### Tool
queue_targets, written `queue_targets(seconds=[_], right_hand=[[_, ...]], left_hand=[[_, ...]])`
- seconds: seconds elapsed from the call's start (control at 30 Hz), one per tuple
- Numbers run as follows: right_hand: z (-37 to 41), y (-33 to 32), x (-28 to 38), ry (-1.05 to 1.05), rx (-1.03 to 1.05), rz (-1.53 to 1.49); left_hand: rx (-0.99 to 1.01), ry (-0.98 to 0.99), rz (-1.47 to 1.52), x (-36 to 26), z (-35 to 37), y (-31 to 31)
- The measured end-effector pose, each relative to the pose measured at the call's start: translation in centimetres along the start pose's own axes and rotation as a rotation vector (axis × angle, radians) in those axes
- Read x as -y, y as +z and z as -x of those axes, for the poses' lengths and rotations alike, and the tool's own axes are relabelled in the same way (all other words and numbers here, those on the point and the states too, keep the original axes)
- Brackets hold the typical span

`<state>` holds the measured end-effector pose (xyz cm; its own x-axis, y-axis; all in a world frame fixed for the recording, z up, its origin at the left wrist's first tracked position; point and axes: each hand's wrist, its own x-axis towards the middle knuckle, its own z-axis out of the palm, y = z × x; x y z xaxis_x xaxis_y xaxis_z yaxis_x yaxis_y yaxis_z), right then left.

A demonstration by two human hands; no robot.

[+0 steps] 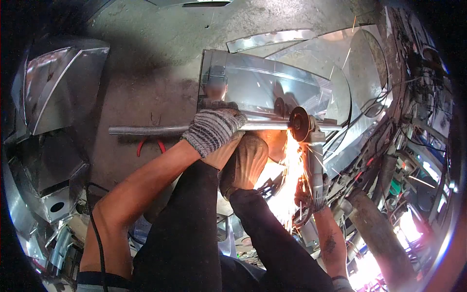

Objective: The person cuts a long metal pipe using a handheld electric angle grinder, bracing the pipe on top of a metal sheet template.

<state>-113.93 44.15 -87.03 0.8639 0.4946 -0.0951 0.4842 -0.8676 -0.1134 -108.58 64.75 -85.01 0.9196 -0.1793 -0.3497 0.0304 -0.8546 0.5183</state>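
Observation:
My left hand [214, 125], in a grey and black striped knit glove, is wrapped round a long metal pipe [265, 125] that lies roughly level across the view. On the right, my right hand [316, 200] grips an angle grinder [316, 160] by its body; glare and the tool partly hide the fingers. The grinder's dark cutting disc [300, 124] touches the pipe to the right of my left hand. Bright sparks [291, 170] stream down from the contact. My boot [249, 160] is close below the pipe.
Red-handled pliers [151, 147] lie on the concrete floor below the pipe. Behind it are sheet-metal pieces [265, 75]. Boxy metal parts [65, 87] stand on the left. Scrap and a thick rusty tube [377, 228] crowd the right. A black cable [96, 228] runs beside my left arm.

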Motion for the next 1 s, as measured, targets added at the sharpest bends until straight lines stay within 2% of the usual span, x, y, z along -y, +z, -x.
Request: queue_targets(seconds=[0.07,0.13,0.27,0.33,0.47,0.57,0.6,0.67,0.77,0.8,0.87,0.97,1.0], right_hand=[[0.4,-0.3,0.0,0.003,-0.001,0.008],[0.2,-3.1,0.8,0.140,0.327,-0.169],[-0.9,-4.1,1.2,0.133,0.343,-0.151],[-1.3,-4.8,1.4,0.010,0.130,-0.101],[-1.6,-5.5,1.7,0.052,0.209,-0.106],[-1.3,-5.3,1.6,0.020,0.185,-0.033],[-1.3,-4.3,1.5,0.144,0.375,-0.098],[-0.4,-2.3,0.8,0.269,0.563,-0.161],[0.7,-1.0,-0.2,0.095,0.351,-0.171],[0.3,-0.9,-0.3,0.165,0.502,-0.141],[-1.3,-2.7,0.5,0.234,0.653,-0.109],[-3.5,-6.9,2.2,0.298,0.692,-0.121],[-4.0,-8.3,2.7,0.258,0.657,-0.162]], left_hand=[[-0.033,0.012,-0.006,0.0,0.1,-0.1],[-0.019,0.029,0.009,-0.1,0.2,-0.8],[0.037,-0.026,0.043,-0.5,0.1,-1.3],[0.054,-0.047,0.034,-0.6,0.2,-1.6],[0.084,-0.036,0.036,-0.5,0.4,-1.8],[0.024,-0.008,0.002,-0.3,0.4,-1.3],[0.041,-0.013,0.006,-0.4,0.3,-1.5],[0.058,-0.016,0.010,-0.5,0.2,-1.5],[0.041,0.007,0.011,-0.4,0.1,-1.0],[0.054,-0.020,-0.011,-0.5,0.0,-0.9],[0.068,-0.048,-0.032,-0.5,0.1,-0.8],[0.072,-0.006,0.047,-0.6,0.3,-2.2],[0.112,-0.023,0.044,-1.0,0.5,-3.4]])
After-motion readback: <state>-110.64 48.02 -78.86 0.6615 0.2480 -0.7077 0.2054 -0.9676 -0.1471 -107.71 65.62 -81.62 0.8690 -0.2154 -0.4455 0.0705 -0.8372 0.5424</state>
